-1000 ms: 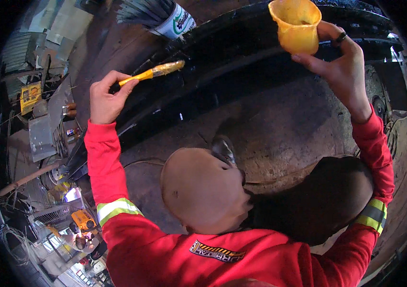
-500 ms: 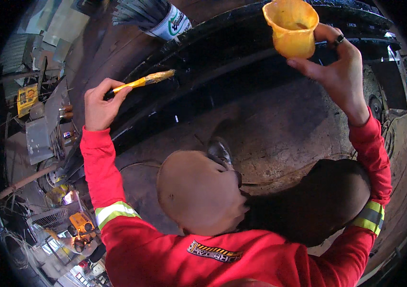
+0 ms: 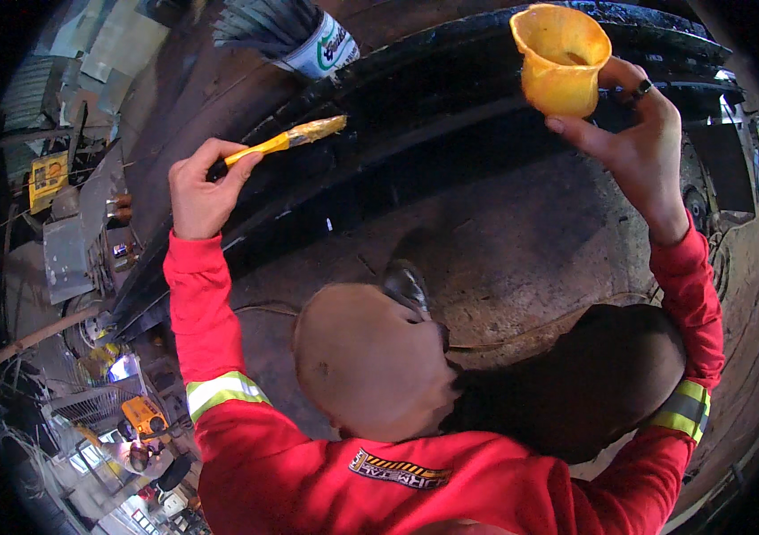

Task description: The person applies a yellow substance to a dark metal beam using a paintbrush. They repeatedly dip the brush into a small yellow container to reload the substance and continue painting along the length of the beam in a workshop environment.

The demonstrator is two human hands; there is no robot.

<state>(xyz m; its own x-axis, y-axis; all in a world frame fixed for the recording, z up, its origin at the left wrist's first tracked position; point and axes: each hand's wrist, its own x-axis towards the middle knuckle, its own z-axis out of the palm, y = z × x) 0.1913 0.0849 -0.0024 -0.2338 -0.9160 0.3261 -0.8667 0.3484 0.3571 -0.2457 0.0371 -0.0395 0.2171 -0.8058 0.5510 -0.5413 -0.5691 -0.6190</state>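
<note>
My left hand (image 3: 207, 189) is closed round the handle of a yellow paintbrush (image 3: 283, 141); its bristles, caked with something yellowish, point right over a long black metal beam (image 3: 433, 125). On the right, my right hand (image 3: 642, 147) grips a yellow cup (image 3: 562, 76) with a wavy rim by its side, thumb below and fingers behind. The cup is tilted so that its inside shows, stained orange, with a darker patch toward the bottom. How much it contains I cannot tell. Brush and cup are well apart, both above the beam.
A white bucket (image 3: 321, 53) full of dark metal strips stands beyond the beam. At the left lie sheet-metal scraps (image 3: 67, 259), a yellow box (image 3: 49, 181) and an orange machine (image 3: 143, 415). A cable (image 3: 522, 339) runs across the floor near my boot (image 3: 407, 287).
My left hand and the paintbrush have moved a little to the right. The cup in my right hand has shifted slightly right and down.
</note>
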